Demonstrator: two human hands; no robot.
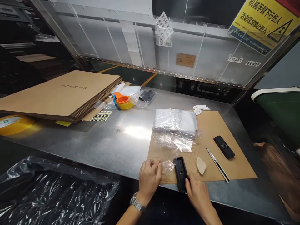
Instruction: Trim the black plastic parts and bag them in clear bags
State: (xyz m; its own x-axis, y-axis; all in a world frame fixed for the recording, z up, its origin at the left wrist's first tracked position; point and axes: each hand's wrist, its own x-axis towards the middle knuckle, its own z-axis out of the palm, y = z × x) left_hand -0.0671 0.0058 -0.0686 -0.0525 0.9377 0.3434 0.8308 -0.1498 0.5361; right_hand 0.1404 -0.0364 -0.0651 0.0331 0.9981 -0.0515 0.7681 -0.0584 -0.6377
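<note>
My left hand (150,175) pinches the edge of a small clear plastic bag (167,167) over the front of the cardboard sheet (211,125). In my right hand (198,190) is a black hollow plastic part (181,173), tilted, its far end touching or overlapping the bag's mouth; I cannot tell which. To the right of it lie a beige wedge-shaped sponge (201,166) and a slim silver-and-black pen-like knife or tweezers (217,165). A second black part (224,147) with a round ring rests farther right. Behind my hands sits a stack of clear plastic bags (175,121).
Flattened cardboard boxes (67,90) are piled at the left, beside a yellow tape roll (16,123) and a sticker sheet (101,116). An orange-and-yellow tape dispenser (124,101) stands farther back. A white glove (201,108) lies at the sheet's back edge. A clear panel (145,40) rises behind the metal table (112,147).
</note>
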